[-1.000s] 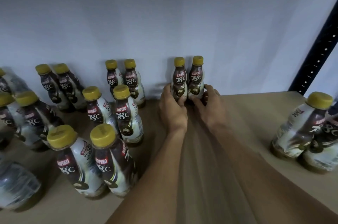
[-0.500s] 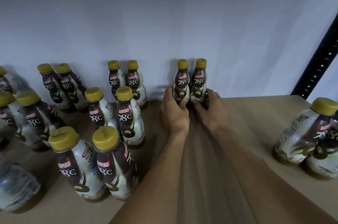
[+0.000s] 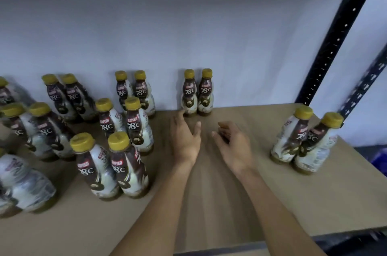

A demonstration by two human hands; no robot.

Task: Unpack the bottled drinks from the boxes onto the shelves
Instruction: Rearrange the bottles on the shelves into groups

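— Both of my hands have come back off the pair of bottles (image 3: pixel 198 93) they were clasping a moment ago; that pair now stands by itself against the white wall (image 3: pixel 188 31), just beyond my fingertips.

— What do the labels say?

— "KOPIKO" in a red band and "78°C" below it, on brown and cream wrappers under yellow caps. It reads clearest on the front pair (image 3: pixel 111 163) to the left of my left hand and on the middle pair (image 3: pixel 125 124) behind it. On the pair to the right (image 3: pixel 306 140), well apart from my right hand, only part of "78°C" shows, tilted by the lens.

— And your left hand?

— My left hand (image 3: pixel 185 138) is released, palm down over the wooden shelf (image 3: pixel 209 203), fingers loosely spread. One fingertip reaches right up to the base of the left bottle of that back pair; I cannot tell whether it touches.

— The right one?

— My right hand (image 3: pixel 234 144) is empty too, half open with the fingers curled, apart from every bottle and hovering low over the board. It is blurred, so finer detail is lost.

— Anything else nearby?

— More pairs further left of my left hand, some in clear plastic wrap (image 3: pixel 23 182), and a black perforated upright (image 3: pixel 333 46) beyond my right hand.
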